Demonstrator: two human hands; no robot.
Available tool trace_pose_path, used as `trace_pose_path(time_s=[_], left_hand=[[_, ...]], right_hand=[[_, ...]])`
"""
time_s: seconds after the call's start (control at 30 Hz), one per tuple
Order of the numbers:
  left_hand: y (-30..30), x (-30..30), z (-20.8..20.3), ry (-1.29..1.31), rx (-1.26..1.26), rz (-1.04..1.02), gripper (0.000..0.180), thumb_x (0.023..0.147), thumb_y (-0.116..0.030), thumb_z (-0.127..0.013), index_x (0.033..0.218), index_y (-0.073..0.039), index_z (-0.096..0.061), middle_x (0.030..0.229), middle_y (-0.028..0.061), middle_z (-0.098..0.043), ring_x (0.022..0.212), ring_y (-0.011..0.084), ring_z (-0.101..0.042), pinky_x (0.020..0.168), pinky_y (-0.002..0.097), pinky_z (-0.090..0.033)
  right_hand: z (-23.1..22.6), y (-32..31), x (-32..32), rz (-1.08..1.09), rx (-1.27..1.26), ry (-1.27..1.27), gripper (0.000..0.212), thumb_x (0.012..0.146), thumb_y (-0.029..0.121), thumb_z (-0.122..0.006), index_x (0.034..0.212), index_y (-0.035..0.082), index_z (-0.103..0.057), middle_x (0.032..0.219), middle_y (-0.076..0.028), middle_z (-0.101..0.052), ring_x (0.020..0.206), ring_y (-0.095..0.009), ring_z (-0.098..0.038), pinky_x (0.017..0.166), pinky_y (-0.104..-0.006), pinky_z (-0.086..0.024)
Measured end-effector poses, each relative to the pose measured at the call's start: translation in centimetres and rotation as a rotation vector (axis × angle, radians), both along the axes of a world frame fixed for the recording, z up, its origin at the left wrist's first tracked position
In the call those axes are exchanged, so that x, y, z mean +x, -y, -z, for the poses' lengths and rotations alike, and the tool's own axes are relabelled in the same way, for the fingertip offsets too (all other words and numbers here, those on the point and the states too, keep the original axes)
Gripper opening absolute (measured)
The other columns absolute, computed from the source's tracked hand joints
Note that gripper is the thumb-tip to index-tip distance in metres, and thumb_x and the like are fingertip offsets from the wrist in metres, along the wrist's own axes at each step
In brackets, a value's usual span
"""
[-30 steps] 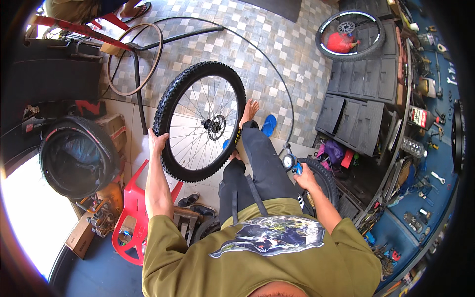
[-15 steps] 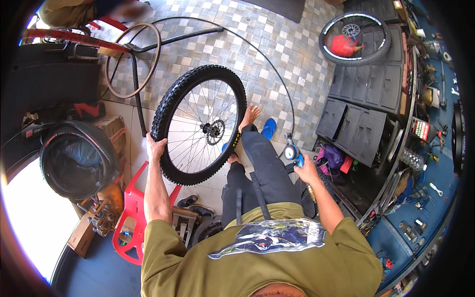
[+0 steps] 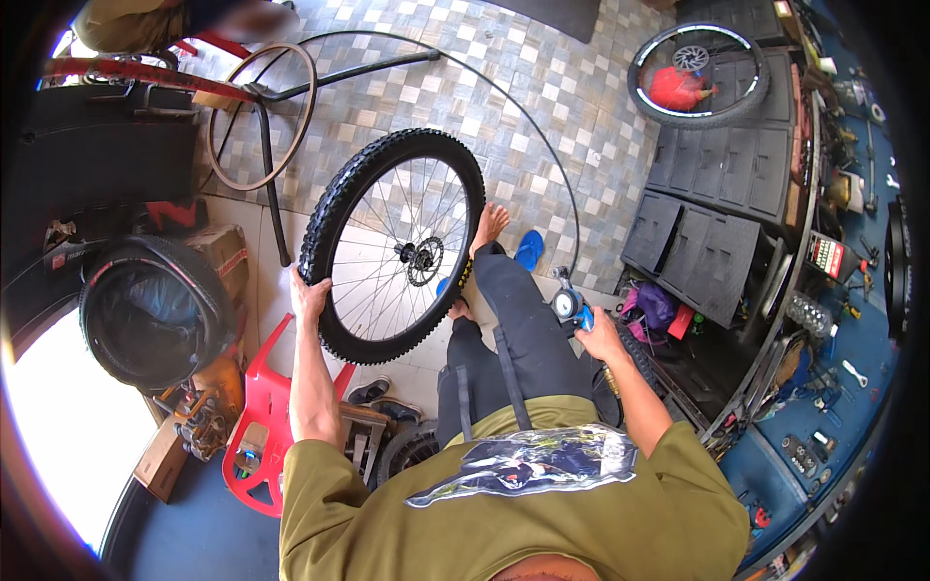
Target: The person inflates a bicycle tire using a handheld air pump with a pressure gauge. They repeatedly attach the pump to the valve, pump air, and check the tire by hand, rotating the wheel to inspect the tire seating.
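A bicycle wheel [image 3: 392,247] with a knobby black tyre, thin spokes and a brake disc at its hub stands upright in front of my knees. My left hand [image 3: 310,293] grips the tyre at its lower left edge. My right hand [image 3: 596,334] is closed on an air inflator with a round gauge and blue body [image 3: 572,306], held to the right of my dark-trousered leg. A thin black hose [image 3: 528,116] arcs from it over the tiled floor. My bare foot [image 3: 489,223] rests beside the wheel's right edge.
A red plastic stool [image 3: 262,426] stands at lower left beside a black bin [image 3: 155,315]. Another wheel [image 3: 697,73] lies at upper right near black drawers [image 3: 697,232]. A blue wall [image 3: 843,387] with hung tools runs along the right. A blue sandal [image 3: 528,249] lies on the floor.
My right hand has lifted the inflator a little up and left, nearer my knee. The wheel stays upright in my left hand with little shift.
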State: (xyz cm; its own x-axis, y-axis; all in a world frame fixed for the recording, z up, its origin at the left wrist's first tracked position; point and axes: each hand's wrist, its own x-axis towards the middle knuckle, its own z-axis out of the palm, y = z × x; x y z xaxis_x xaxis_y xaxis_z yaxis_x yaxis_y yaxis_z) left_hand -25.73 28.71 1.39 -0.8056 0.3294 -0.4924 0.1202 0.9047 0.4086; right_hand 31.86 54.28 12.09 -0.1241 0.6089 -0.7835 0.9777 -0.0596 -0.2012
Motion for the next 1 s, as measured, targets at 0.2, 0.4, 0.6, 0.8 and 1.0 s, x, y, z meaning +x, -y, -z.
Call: trace_pose_path(time_s=[0.2,0.4,0.6,0.8,1.0], left_hand=[[0.0,0.0,1.1,-0.055,0.003,0.002,0.084,0.065,-0.030,-0.082,0.138,-0.003,-0.050,0.124,0.0237,-0.064,0.115,0.0414,-0.063,0.102,0.0476,-0.049],[-1.4,1.6,-0.6,-0.108,-0.051,-0.045,0.078,0.064,-0.029,-0.083,0.132,-0.004,-0.053,0.119,0.0216,-0.066,0.111,0.0401,-0.065,0.100,0.0480,-0.051],[-1.9,2.5,-1.5,-0.123,-0.116,-0.010,0.084,0.065,-0.035,-0.082,0.137,-0.006,-0.050,0.125,0.0218,-0.066,0.117,0.0418,-0.064,0.100,0.0518,-0.050],[-3.0,3.9,-2.3,-0.039,-0.175,-0.032,0.086,0.066,-0.036,-0.084,0.140,-0.009,-0.049,0.130,0.0189,-0.066,0.122,0.0381,-0.064,0.105,0.0584,-0.046],[-0.9,2.8,-1.2,0.002,-0.155,-0.120,0.088,0.065,-0.035,-0.086,0.141,-0.010,-0.048,0.132,0.0174,-0.066,0.124,0.0388,-0.063,0.111,0.0623,-0.040]], right_hand=[[1.4,-0.3,1.6,0.015,-0.016,0.054,0.067,0.078,0.024,-0.077,0.133,-0.004,-0.050,0.123,-0.031,-0.064,0.118,-0.045,-0.063,0.101,-0.0492,-0.050],[0.6,1.4,2.5,0.032,-0.040,0.099,0.072,0.079,0.025,-0.078,0.138,-0.003,-0.049,0.128,-0.032,-0.062,0.120,-0.045,-0.062,0.102,-0.0499,-0.050],[-1.9,6.3,4.5,0.121,0.110,-0.072,0.063,0.077,0.025,-0.075,0.130,-0.002,-0.052,0.119,-0.030,-0.066,0.115,-0.045,-0.064,0.099,-0.0484,-0.050],[-0.9,14.6,9.8,0.183,0.036,0.046,0.060,0.077,0.025,-0.079,0.125,-0.002,-0.054,0.114,-0.031,-0.067,0.111,-0.047,-0.065,0.096,-0.0510,-0.052],[-0.8,17.6,12.3,0.103,-0.116,0.203,0.060,0.083,0.025,-0.076,0.131,-0.002,-0.053,0.122,-0.032,-0.066,0.118,-0.047,-0.063,0.099,-0.0505,-0.051]])
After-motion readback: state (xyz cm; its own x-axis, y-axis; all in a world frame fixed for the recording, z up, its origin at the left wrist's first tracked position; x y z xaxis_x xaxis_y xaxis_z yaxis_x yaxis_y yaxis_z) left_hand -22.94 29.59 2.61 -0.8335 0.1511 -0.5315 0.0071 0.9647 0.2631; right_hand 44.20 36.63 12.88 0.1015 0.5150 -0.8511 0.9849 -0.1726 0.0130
